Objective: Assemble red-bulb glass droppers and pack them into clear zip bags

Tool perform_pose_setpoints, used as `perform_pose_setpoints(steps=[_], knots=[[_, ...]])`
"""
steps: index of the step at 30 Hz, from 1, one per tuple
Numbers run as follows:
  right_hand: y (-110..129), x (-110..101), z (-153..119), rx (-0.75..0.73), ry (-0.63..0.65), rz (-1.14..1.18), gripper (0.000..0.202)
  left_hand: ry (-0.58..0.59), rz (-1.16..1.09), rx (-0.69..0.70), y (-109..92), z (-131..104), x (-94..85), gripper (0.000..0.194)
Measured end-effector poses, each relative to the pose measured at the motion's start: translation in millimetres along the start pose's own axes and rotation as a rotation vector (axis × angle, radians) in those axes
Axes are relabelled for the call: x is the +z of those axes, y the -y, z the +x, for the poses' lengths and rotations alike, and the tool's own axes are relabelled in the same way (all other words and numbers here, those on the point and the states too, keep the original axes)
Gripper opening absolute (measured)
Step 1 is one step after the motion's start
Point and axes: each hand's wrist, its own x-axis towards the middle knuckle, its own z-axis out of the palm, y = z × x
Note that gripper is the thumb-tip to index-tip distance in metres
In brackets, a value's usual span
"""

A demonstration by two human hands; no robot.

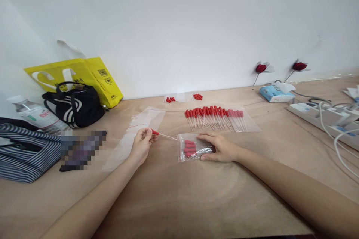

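Pinched by its red bulb in my left hand (143,143) is a dropper (165,136) with a clear stem, its tip pointing right at the mouth of a clear zip bag (182,153). Several red-bulbed droppers (190,148) lie stacked inside that bag. My right hand (220,147) rests on the bag's right end, fingers spread and pressing it to the table; its palm hides part of the bag. Beyond the bag lies a long row of red-topped droppers (207,114), the rightmost ones on or under a clear bag (249,121).
Flat clear bags (140,127) overlap left of centre. Small red-bulbed bundles (198,97) lie by the wall. At left stand a yellow bag (103,82), a black pouch (81,106), a bottle (37,114) and a striped bag (28,153). Tissues (276,93) and a power strip (314,117) sit right.
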Motion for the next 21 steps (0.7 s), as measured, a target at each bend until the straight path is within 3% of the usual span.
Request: perform_pose_setpoints(steps=[5,10,15,21], knots=[[-2,1,0,-0.012,-0.007,0.003,0.067,0.029,-0.001,-0.043,1,-5,7.3,0.024],[-3,2,0,-0.024,-0.021,0.001,0.067,0.135,0.039,-0.142,4,-17,18.3,0.015],[-2,1,1,-0.022,-0.002,-0.001,0.069,0.241,0.148,-0.123,7,-20,28.0,0.024],[-1,0,1,-0.029,-0.014,0.004,0.069,0.263,0.266,-0.074,9,-18,35.6,0.030]])
